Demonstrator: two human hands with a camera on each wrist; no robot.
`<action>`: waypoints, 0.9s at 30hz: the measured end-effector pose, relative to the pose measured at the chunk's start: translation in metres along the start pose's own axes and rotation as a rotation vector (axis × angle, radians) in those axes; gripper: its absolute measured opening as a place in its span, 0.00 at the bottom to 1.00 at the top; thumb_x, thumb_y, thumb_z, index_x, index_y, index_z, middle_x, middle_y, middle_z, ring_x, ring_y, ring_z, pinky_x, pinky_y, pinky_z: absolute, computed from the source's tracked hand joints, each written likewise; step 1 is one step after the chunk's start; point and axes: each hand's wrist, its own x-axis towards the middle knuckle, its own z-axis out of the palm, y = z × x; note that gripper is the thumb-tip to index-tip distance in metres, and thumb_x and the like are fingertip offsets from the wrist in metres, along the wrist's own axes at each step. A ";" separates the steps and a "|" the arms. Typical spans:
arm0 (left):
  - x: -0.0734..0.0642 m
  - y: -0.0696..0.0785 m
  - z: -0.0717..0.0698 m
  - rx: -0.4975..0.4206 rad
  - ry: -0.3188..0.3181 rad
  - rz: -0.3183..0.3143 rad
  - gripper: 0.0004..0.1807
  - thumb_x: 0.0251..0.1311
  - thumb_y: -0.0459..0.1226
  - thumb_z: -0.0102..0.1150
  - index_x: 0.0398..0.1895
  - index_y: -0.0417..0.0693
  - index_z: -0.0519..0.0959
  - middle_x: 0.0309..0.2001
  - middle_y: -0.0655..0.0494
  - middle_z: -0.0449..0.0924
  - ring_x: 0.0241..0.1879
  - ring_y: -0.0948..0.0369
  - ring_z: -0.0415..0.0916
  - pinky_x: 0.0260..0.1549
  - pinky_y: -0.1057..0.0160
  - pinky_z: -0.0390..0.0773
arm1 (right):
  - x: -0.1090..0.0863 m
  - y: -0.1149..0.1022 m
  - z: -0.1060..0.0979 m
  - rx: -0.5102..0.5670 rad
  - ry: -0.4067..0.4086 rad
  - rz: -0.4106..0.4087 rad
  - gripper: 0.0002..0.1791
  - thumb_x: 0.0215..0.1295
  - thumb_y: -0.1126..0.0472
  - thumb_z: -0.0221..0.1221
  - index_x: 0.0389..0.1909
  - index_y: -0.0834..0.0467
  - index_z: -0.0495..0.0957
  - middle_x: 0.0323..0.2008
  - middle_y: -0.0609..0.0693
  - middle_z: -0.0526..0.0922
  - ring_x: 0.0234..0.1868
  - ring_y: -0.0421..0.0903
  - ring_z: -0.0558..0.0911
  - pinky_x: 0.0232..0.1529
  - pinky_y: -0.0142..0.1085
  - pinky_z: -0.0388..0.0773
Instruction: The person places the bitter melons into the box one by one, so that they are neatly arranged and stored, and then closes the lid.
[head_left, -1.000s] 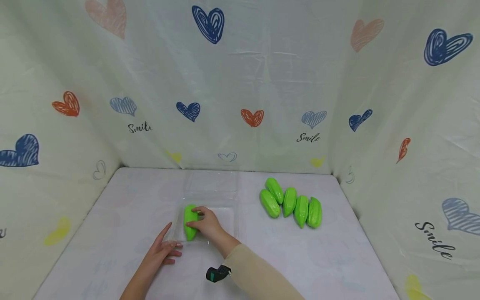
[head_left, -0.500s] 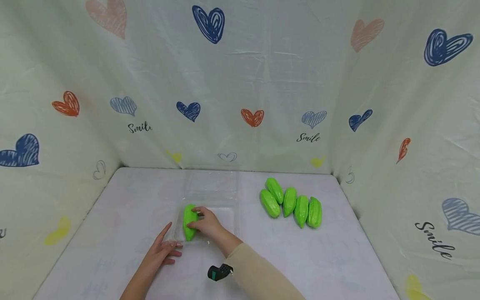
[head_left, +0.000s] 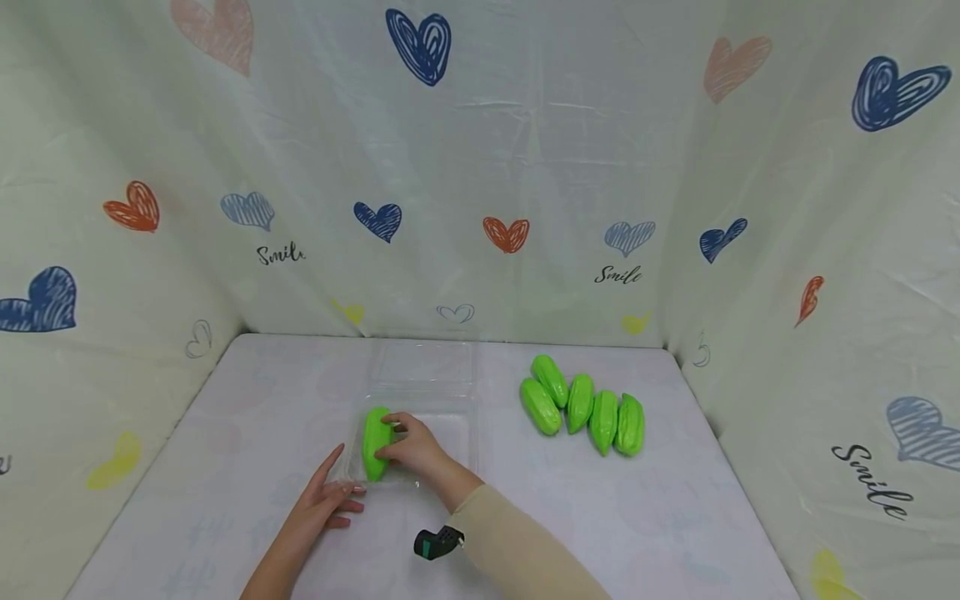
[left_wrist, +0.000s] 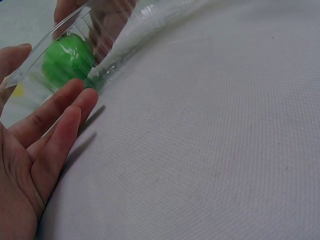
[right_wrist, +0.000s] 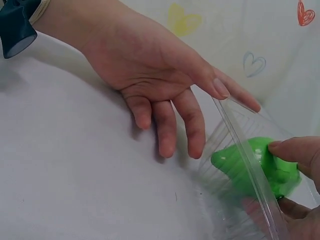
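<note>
In the head view, a green ridged vegetable-like piece (head_left: pixel 377 444) with a pointed end lies at the left side of a clear plastic box (head_left: pixel 453 437). My right hand (head_left: pixel 417 450) pinches this piece from its right side, thumb at the near part and fingers at the far part. My left hand (head_left: pixel 318 504) is at the box's near left corner, fingers extended, its fingertips at the rim. The left wrist view shows the green piece (left_wrist: pixel 68 59) through the clear wall, beside my left fingers (left_wrist: pixel 60 135). In the right wrist view, my right thumb (right_wrist: pixel 295 152) presses on the green piece (right_wrist: pixel 245 165).
Several similar green pieces (head_left: pixel 581 404) lie grouped on the white table (head_left: pixel 675 517), right of the box. The box's clear lid (head_left: pixel 422 364) lies folded back behind it. A patterned curtain (head_left: pixel 510 150) surrounds the table at the back and sides.
The green piece in the box has shifted slightly left, toward the box's left wall, still held by my right hand. My left hand stays in place.
</note>
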 end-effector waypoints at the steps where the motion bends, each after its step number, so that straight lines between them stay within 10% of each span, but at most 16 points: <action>1: 0.000 0.000 0.000 0.002 0.003 -0.003 0.40 0.69 0.37 0.54 0.78 0.57 0.45 0.45 0.41 0.82 0.37 0.52 0.83 0.30 0.58 0.81 | 0.000 0.000 0.001 -0.007 0.005 0.001 0.29 0.50 0.69 0.71 0.55 0.56 0.76 0.49 0.54 0.77 0.38 0.44 0.79 0.36 0.37 0.81; 27: 0.001 -0.003 0.002 0.020 0.026 -0.011 0.41 0.69 0.35 0.53 0.79 0.58 0.44 0.45 0.41 0.83 0.36 0.52 0.84 0.29 0.58 0.81 | 0.005 0.000 0.007 -0.185 0.023 -0.035 0.32 0.46 0.64 0.76 0.53 0.52 0.74 0.43 0.51 0.71 0.41 0.44 0.74 0.37 0.35 0.76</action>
